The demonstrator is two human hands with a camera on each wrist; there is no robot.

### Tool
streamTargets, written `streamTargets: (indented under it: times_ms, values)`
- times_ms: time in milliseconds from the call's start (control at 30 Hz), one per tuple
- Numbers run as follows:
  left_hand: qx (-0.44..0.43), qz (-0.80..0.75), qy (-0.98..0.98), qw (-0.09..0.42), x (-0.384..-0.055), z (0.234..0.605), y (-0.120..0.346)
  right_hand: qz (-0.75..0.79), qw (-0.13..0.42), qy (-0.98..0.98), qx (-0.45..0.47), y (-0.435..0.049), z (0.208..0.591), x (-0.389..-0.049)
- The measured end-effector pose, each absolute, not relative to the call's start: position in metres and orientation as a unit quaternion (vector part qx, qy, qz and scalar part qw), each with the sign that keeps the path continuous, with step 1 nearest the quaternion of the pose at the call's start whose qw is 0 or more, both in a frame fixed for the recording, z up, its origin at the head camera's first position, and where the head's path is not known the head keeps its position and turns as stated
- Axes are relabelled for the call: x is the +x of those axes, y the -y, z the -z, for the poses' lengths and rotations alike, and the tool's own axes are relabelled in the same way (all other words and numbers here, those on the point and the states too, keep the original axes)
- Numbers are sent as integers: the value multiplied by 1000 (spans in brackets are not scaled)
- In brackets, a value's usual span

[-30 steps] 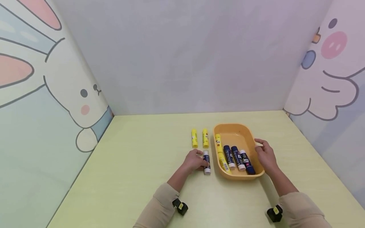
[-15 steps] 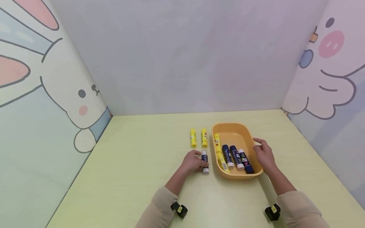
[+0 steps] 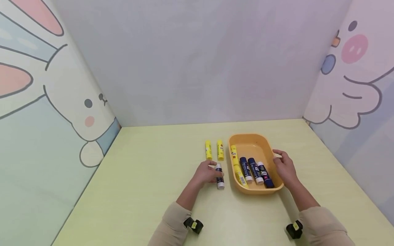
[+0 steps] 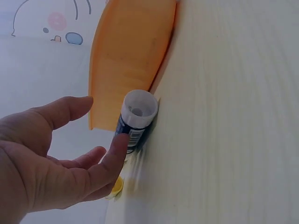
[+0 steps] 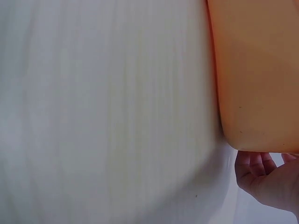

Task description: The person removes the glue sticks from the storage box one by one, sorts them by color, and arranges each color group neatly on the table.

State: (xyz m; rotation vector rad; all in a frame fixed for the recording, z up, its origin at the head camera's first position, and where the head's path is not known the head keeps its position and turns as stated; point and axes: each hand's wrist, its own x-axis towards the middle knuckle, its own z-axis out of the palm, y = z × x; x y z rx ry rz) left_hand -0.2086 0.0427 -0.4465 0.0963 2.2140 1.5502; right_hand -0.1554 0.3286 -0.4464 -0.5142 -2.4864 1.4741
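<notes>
A navy glue stick with white ends (image 3: 220, 183) lies on the table left of the orange tray (image 3: 256, 147). My left hand (image 3: 205, 172) is around it with fingers parted. In the left wrist view the thumb (image 4: 74, 109) stands clear of the glue stick, and a fingertip overlaps its label; contact cannot be told. My right hand (image 3: 286, 169) holds the tray's right side, thumb at the rim and fingers against the outer wall. Inside the tray are two yellow glue sticks (image 3: 234, 154) and three navy ones (image 3: 246, 169).
Two more yellow glue sticks, the left one (image 3: 208, 150) and the right one (image 3: 220, 150), lie side by side beyond my left hand. A grey wall (image 3: 197, 68) stands at the back, with cartoon-printed panels (image 3: 70, 102) on both sides.
The left fingers have loosened, with the thumb lifting off the navy glue stick, which lies slightly further left. The right hand and tray stay put; the view shifts slightly.
</notes>
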Motion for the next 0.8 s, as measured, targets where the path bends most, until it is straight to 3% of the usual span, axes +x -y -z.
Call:
streamTargets:
  times_ms: [800]
  values:
    - [29, -570, -788, 231, -209, 458, -47, -502, 98, 841, -178, -329, 446, -156]
